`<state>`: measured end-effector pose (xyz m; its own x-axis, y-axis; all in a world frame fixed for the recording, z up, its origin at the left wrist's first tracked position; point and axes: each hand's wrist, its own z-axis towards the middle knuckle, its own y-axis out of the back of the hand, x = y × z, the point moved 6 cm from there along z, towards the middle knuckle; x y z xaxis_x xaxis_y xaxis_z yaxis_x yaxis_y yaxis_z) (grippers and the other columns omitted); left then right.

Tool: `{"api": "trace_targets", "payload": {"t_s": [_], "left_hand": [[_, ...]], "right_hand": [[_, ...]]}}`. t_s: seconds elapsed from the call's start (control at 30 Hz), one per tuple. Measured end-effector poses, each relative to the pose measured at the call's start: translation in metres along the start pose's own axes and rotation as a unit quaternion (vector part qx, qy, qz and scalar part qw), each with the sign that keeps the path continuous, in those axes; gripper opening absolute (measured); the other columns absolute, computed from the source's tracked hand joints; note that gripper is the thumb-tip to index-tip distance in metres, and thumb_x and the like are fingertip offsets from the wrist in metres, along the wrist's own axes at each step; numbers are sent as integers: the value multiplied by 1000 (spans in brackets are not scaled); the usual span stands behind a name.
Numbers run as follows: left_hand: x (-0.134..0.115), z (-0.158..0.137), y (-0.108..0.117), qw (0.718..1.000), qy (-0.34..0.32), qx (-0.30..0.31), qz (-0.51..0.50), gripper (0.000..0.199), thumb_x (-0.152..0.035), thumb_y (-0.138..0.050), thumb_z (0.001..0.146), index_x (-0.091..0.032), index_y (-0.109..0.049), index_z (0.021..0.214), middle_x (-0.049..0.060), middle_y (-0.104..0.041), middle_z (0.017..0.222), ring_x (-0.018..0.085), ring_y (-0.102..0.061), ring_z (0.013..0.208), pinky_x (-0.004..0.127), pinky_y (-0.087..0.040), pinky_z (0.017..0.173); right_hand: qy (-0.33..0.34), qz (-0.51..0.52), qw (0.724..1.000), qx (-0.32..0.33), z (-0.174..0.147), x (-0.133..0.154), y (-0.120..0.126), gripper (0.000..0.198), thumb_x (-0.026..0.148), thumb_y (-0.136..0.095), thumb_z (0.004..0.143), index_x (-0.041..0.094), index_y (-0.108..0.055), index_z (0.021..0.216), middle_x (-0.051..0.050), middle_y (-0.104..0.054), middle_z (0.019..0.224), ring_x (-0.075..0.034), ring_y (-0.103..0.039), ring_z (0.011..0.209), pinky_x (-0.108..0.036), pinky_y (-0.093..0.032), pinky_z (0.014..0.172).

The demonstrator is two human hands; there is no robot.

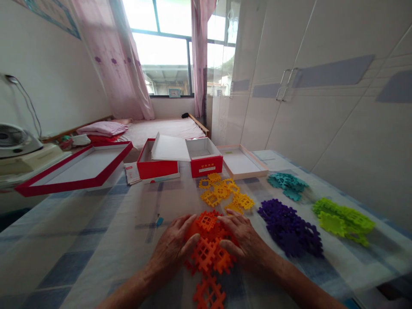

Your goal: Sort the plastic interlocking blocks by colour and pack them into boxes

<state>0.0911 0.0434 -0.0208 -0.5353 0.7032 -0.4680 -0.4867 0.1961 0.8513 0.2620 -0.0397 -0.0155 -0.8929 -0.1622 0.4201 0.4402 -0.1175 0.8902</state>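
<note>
A pile of orange interlocking plastic pieces (206, 254) lies on the table close to me, with one loose piece at its near end. My left hand (175, 240) rests along the pile's left side, fingers stretched out and thumb apart. On the right side my right hand (244, 238) does the same, its thumb over the edge of the pieces. Both hands touch the pile without gripping a piece. Just beyond them are yellow interlocking pieces (222, 192). To the right lie a purple pile (289, 229), a lime green pile (343, 219) and a teal pile (288, 183).
Two red boxes (206, 165) stand at the table's far side, a white lid leaning across them. A red-rimmed lid (77, 171) is at left, a pale shallow lid (243, 165) at right. A small blue object (159, 221) lies on the checked tablecloth (106, 240).
</note>
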Motion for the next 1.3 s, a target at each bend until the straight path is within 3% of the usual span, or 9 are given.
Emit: {"api": "trace_targets", "payload": {"t_s": [0.2,0.33,0.47,0.63,0.73,0.83,0.93,1.1,1.3], "left_hand": [[14,-12,9,998,17,29,48,57,-52,-36,88,-20,-38,135,12,-34,143,27,-28,132,47,-28,107],[6,-20,-10,991,-29,119,49,101,-74,-51,65,-21,-15,143,15,-10,150,35,-7,136,55,-18,108],[-4,-18,-31,990,-5,130,53,111,-76,-58,56,-19,-18,142,18,-4,149,36,-1,136,55,-19,107],[-20,-15,-43,991,2,129,37,110,-71,-61,58,-16,-16,143,21,-7,148,36,-6,136,55,-23,106],[-22,-3,-33,995,-2,94,38,91,-68,-52,70,-18,-23,141,19,-18,147,35,-17,135,55,-24,106],[-7,21,-18,998,27,24,46,67,-57,-40,83,-19,-33,138,16,-28,145,31,-24,133,52,-26,107],[13,47,-14,998,54,-13,31,61,-51,-35,87,-15,-36,136,16,-30,144,29,-24,134,48,-28,107],[31,61,-27,998,42,-44,16,55,-48,-36,88,-18,-40,134,12,-30,145,27,-24,134,47,-28,108],[30,58,-35,998,10,-52,34,56,-48,-32,88,-14,-43,131,13,-30,145,26,-21,135,48,-26,108]], "right_hand": [[2,-33,999,-4,-2,-10,-3,56,54,-38,89,20,-41,134,-7,-42,137,-27,-22,133,-50,-22,107],[17,-43,999,-14,-4,-19,-3,52,50,-40,89,22,-43,133,-6,-44,136,-27,-24,133,-50,-25,107],[-33,-55,995,-74,-8,-36,12,46,45,-36,91,20,-48,128,-9,-46,134,-26,-31,130,-49,-29,105],[-65,-80,989,-102,-10,-55,29,42,31,-36,89,18,-48,128,-9,-41,137,-23,-30,130,-45,-29,107],[-81,-109,986,-97,-5,-63,36,46,29,-42,86,19,-45,131,-9,-36,141,-23,-24,133,-44,-26,108],[-107,-127,984,-65,5,-68,40,55,36,-50,83,20,-41,134,-10,-32,143,-25,-21,134,-45,-24,108],[-123,-126,983,-52,9,-72,55,59,41,-52,82,20,-39,136,-11,-30,144,-26,-22,134,-45,-24,107],[-148,-160,963,-158,-29,-87,101,51,42,-46,85,20,-45,131,-7,-40,139,-24,-26,132,-45,-22,108],[-130,-193,970,-67,-56,-86,68,54,49,-54,79,31,-46,129,-4,-33,143,-29,-21,133,-53,-10,106]]}}
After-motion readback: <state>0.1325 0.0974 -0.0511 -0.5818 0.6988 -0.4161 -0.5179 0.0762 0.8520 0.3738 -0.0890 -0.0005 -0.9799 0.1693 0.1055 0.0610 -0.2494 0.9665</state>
